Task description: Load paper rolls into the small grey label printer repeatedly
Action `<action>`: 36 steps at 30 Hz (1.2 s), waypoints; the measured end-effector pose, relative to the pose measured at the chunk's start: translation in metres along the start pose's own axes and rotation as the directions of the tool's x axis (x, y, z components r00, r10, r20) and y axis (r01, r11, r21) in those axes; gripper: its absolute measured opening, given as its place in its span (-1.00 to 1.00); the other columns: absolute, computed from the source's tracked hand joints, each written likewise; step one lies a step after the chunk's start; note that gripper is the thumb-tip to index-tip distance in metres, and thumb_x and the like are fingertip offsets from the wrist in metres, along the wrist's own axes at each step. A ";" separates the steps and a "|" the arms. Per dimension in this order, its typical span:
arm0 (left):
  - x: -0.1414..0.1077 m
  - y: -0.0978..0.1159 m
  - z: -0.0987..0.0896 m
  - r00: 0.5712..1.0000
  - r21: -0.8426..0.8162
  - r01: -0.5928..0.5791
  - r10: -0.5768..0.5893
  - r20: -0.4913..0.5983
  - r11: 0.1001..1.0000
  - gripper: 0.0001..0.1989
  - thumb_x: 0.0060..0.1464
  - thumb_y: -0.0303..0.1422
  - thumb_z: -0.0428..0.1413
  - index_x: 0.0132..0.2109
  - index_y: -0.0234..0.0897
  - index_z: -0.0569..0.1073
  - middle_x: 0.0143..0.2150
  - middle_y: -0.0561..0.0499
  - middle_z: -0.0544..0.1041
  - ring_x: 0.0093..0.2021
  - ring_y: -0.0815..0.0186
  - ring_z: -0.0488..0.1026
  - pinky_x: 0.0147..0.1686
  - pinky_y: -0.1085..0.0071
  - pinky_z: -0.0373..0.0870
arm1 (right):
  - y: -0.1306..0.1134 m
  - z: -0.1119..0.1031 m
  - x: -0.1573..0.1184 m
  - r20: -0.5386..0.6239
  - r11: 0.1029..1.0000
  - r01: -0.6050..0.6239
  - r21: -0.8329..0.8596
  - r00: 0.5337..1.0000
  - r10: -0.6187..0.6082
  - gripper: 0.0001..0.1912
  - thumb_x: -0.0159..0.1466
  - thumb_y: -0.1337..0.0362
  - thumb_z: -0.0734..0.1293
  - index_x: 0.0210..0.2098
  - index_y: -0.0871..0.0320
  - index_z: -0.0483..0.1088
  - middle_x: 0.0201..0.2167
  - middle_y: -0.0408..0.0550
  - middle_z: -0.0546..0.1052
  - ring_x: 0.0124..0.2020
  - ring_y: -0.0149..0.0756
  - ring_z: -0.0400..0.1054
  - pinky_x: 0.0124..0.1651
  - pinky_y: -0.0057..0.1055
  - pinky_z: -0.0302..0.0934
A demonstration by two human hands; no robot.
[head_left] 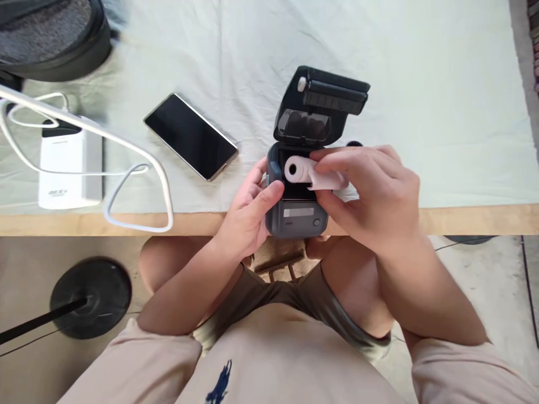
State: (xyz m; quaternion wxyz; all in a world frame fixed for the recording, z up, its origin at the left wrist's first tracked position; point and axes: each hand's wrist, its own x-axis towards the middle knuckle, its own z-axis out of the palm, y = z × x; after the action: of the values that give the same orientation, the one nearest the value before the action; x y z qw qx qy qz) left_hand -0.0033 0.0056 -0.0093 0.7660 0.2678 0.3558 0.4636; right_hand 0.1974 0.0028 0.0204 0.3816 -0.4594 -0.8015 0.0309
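A small dark grey printer (pixel 297 220) is held over the table's front edge, its black lid (pixel 322 104) swung up and back. My left hand (pixel 252 210) grips the printer's left side, thumb on the rim of the opening. A white paper roll (pixel 298 169) lies at the mouth of the compartment, its hollow core facing left. The fingers of my right hand (pixel 366 191) pinch the roll's right part and its loose paper flap. Its lower edge partly covers the compartment, and the roll's right end is partly hidden by my fingers.
A black-screened phone (pixel 191 136) lies left of the printer on the pale cloth (pixel 455 101). Farther left are a white box-shaped device (pixel 69 168) and a looping white cable (pixel 162 168). A black padded case (pixel 54 39) fills the back left corner. A round black base (pixel 90 297) stands on the floor.
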 end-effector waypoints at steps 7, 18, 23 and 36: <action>-0.002 -0.002 -0.001 1.000 -0.042 -0.004 0.005 0.019 0.999 -0.38 0.19 -0.11 0.53 0.27 -0.11 0.50 0.24 -0.11 0.74 0.40 -0.08 0.67 0.32 0.08 0.72 | 0.004 -0.009 -0.001 0.096 0.999 0.040 0.000 0.995 -0.040 -0.71 0.38 0.47 0.42 -0.06 -0.10 0.52 0.03 -0.23 0.82 -0.03 -0.11 0.77 -0.04 -0.11 0.45; -0.002 -0.001 -0.002 0.997 0.015 -0.019 0.018 0.073 1.000 -0.33 0.21 -0.09 0.52 0.33 -0.17 0.49 0.31 -0.14 0.71 0.38 -0.05 0.67 0.22 0.20 0.72 | 0.013 -0.010 0.002 0.114 0.993 0.057 0.102 0.991 -0.069 -0.74 0.37 0.41 0.47 -0.10 -0.08 0.43 -0.06 -0.23 0.82 -0.18 -0.19 0.69 0.06 -0.14 0.47; -0.002 -0.004 -0.005 0.997 0.055 -0.022 0.018 0.079 0.998 -0.32 0.21 -0.05 0.52 0.34 -0.15 0.51 0.30 -0.14 0.70 0.43 -0.09 0.63 0.32 0.14 0.68 | 0.011 -0.010 0.000 0.109 0.998 0.065 -0.017 0.992 -0.063 -0.86 0.43 0.31 0.47 -0.10 -0.06 0.46 -0.08 -0.20 0.83 -0.21 -0.14 0.72 -0.04 -0.09 0.40; -0.003 0.006 -0.003 0.997 -0.018 0.041 -0.040 0.065 0.999 -0.42 0.07 -0.13 0.59 0.12 -0.14 0.56 -0.08 0.01 0.77 0.10 -0.08 0.77 0.00 0.17 0.73 | -0.016 0.009 -0.004 -0.023 0.983 0.154 0.099 0.988 -0.152 -0.67 0.65 -0.07 0.28 -0.12 -0.05 0.51 -0.27 -0.15 0.75 -0.15 -0.12 0.70 -0.02 -0.06 0.43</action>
State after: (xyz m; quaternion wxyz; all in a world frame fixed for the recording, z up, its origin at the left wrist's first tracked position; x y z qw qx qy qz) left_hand -0.0097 0.0059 -0.0061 0.7890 0.2679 0.3316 0.4425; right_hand 0.1813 -0.0074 0.0182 0.4115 -0.3770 -0.8289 0.0383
